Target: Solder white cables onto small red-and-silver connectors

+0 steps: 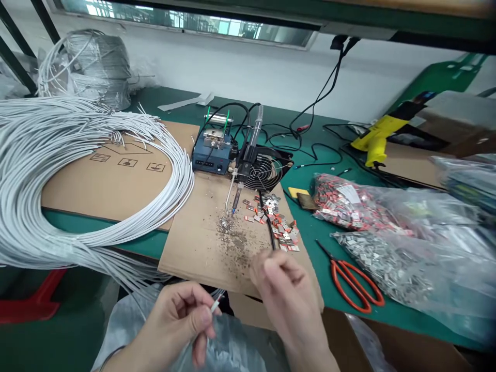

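Note:
At the bottom middle, my left hand pinches a white cable between thumb and forefinger, its stripped end pointing up and right. To the right of it, my right hand is closed over the edge of a cardboard sheet; whatever its fingers may hold is hidden and blurred. A black cord runs down to behind that hand. Beyond both hands, a soldering iron hangs tip down over solder crumbs. Small metal pieces with red parts lie just past my right hand.
A large coil of white cables covers the left side. At the back stand a blue soldering unit and a black fan. Orange-handled scissors, bags of red parts and metal parts, and a yellow tool lie right.

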### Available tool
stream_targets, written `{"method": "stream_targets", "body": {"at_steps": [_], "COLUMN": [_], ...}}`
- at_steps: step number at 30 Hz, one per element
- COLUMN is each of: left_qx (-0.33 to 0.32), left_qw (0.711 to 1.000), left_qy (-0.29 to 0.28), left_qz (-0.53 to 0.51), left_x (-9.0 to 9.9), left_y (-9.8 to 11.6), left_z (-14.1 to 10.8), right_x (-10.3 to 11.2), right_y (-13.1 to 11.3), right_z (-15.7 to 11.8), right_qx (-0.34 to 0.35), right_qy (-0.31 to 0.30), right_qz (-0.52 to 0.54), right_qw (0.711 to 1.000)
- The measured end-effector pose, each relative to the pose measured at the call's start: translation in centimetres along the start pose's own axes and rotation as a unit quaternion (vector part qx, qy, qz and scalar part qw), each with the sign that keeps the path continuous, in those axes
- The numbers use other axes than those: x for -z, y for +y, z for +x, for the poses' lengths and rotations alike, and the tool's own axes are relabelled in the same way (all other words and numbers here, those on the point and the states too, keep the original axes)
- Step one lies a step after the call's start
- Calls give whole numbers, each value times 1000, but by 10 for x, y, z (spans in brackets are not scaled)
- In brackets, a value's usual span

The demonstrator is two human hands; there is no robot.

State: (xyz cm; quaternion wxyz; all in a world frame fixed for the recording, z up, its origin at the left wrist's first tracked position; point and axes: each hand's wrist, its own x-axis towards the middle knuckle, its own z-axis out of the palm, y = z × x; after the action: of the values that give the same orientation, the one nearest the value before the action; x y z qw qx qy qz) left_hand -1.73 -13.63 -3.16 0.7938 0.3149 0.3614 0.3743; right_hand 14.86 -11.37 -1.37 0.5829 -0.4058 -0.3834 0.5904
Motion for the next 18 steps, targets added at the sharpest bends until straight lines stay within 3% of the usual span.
{"method": "stream_targets", "body": {"at_steps": [3, 5, 12, 15, 18], "left_qx": [-7, -9, -27, -43, -22], "left_qw": [1000, 999, 991, 987, 993], "left_qy": [6, 8, 36, 41, 26], "left_qz": [11, 31, 126, 152, 109], "left_x": [1, 0, -1, -2, -5], "left_y": [0, 0, -3, -3, -2], "left_z": [1, 2, 0, -1, -1], "right_x": [2, -1, -4, -3, -6], "right_y": [2, 3, -8, 0, 16], "right_z": [-5, -8, -4, -7, -9], "right_qx": [-32, -47, 3, -11, -39], "right_qy": [-87, -135, -178, -156, -133], "right_qz": [-183, -240, -343, -285, -115], "right_qw": [979, 960, 922, 946, 984]}}
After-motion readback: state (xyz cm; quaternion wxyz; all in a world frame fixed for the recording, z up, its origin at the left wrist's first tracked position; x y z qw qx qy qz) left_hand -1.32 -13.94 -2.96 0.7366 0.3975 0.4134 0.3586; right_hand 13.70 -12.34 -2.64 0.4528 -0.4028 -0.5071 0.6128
